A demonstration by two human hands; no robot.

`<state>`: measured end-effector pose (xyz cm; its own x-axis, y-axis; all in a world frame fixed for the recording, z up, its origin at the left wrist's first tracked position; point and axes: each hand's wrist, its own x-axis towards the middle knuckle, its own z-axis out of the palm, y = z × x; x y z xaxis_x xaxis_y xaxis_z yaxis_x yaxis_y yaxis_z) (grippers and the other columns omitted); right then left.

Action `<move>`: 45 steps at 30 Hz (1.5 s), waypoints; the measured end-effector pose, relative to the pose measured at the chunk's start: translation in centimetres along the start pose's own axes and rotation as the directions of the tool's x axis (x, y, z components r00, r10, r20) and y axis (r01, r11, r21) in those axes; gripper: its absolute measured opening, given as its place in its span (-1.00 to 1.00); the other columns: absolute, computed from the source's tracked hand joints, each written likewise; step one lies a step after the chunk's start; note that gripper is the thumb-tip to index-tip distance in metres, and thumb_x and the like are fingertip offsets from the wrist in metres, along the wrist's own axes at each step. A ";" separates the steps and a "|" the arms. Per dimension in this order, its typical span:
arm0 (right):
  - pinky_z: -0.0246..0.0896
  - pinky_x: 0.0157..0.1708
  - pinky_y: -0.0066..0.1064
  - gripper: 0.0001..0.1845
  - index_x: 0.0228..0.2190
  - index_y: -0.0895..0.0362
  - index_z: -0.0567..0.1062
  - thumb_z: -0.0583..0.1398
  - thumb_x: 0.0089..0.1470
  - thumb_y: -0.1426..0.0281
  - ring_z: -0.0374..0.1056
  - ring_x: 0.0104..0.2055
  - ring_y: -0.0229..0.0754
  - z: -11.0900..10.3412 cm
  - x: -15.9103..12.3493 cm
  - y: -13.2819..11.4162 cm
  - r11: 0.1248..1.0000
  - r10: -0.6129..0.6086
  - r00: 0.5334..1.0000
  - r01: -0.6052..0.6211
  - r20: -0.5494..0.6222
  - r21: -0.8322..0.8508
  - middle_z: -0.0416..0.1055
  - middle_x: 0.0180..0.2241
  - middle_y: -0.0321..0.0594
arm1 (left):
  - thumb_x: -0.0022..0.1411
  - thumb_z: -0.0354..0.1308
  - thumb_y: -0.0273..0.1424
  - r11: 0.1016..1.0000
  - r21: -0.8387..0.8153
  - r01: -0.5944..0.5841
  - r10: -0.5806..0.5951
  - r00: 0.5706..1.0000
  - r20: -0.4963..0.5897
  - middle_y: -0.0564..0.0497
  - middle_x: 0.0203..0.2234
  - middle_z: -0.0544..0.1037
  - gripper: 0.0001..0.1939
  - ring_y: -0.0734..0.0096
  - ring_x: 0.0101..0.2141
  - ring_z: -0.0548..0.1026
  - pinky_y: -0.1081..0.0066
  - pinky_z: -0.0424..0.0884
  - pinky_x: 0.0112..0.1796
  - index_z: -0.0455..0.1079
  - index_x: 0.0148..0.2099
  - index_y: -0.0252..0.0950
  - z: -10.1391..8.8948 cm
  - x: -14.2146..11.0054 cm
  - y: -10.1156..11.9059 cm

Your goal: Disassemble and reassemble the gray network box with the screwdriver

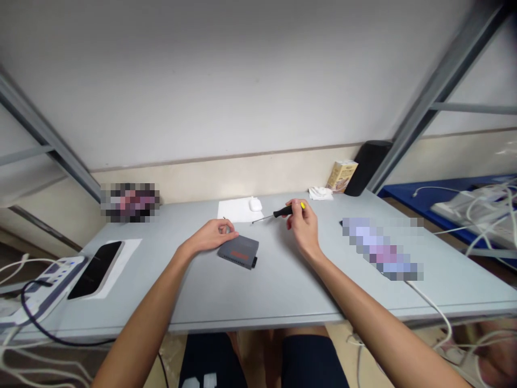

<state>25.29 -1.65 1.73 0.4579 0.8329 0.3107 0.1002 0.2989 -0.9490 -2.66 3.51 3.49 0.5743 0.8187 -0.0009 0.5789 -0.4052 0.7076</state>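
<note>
A flat dark grey box (238, 252) with red marking, a slotted front side and a black part at its right corner lies on the desk. My left hand (216, 233) is at its back left corner, thumb on the edge and fingers curled; the fingertips are partly hidden. Between the fingers of my right hand (301, 223) is a screwdriver (283, 212) with a black handle and yellow end. Its thin shaft points left and slightly down, the tip behind the box and apart from it. A tiny dark spot shows at the tip, too small to name.
White paper (236, 210) with a white earbud case (255, 203) lies behind the box. A phone (97, 269) and power strip (52, 285) are at left. Blurred items lie left and right. A carton (341, 176), tissue (321, 193) and black speaker-like cylinder (368, 167) stand back right.
</note>
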 end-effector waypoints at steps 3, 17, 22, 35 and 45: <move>0.13 -0.56 -0.41 -0.44 -0.20 0.08 0.46 0.14 0.21 -0.17 0.22 -0.62 -0.29 0.3 -0.2 0.2 0.999 0.015 0.994 -0.019 0.105 0.043 0.46 -0.47 -0.30 | 0.33 0.16 0.03 1.000 -0.015 0.004 -0.005 0.994 -0.110 0.06 -0.49 0.43 -0.53 0.41 -0.48 0.34 0.41 0.32 -0.39 0.60 -0.07 -0.26 0.5 0.4 -0.8; 0.22 -0.54 -0.40 -0.43 -0.11 0.06 0.49 0.14 0.22 -0.16 0.31 -0.62 -0.33 0.9 -1.0 0.4 0.998 0.012 0.958 -0.027 0.286 0.048 0.57 -0.28 -0.22 | 0.37 0.21 -0.12 0.989 -0.012 -0.149 0.139 0.946 -0.292 -0.05 -0.23 0.58 -0.65 0.35 -0.30 0.45 0.35 0.40 -0.16 0.63 -0.01 -0.23 1.4 1.0 -1.6; 0.20 -0.53 -0.41 -0.46 -0.10 0.05 0.49 0.13 0.25 -0.14 0.32 -0.61 -0.34 0.9 -1.3 0.2 0.999 0.006 0.950 -0.017 0.311 0.033 0.55 -0.28 -0.24 | 0.40 0.17 -0.13 0.984 0.017 -0.178 0.175 0.938 -0.298 -0.07 -0.22 0.61 -0.67 0.32 -0.30 0.47 0.34 0.40 -0.21 0.65 -0.09 -0.23 1.5 1.1 -1.4; 0.22 -0.52 -0.41 -0.46 -0.09 0.05 0.49 0.12 0.26 -0.13 0.31 -0.61 -0.34 1.0 -1.3 0.4 1.000 0.016 0.954 -0.022 0.299 0.018 0.51 -0.29 -0.26 | 0.43 0.11 -0.25 0.961 0.276 -0.001 0.127 0.890 -0.439 -0.06 -0.24 0.60 -0.73 0.19 -0.17 0.51 0.29 0.38 -0.11 0.63 -0.12 -0.20 0.4 1.9 -3.3; 0.32 -0.44 -0.35 -0.45 -0.07 0.03 0.54 0.19 0.19 -0.14 0.36 -0.58 -0.32 1.3 -1.9 0.3 0.997 0.052 0.895 -0.025 0.444 -0.067 0.54 -0.08 -0.16 | 0.49 0.02 -0.25 0.961 0.275 -0.001 0.121 0.901 -0.417 -0.10 -0.13 0.60 -0.67 0.13 0.00 0.48 0.22 0.38 0.06 0.62 -0.03 -0.19 0.2 2.1 -5.3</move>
<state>23.25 -2.53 0.92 0.0230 0.9673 0.2526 0.1477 0.2466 -0.9578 -4.44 7.28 -0.37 0.3456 0.8582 0.3795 0.7152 -0.5027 0.4855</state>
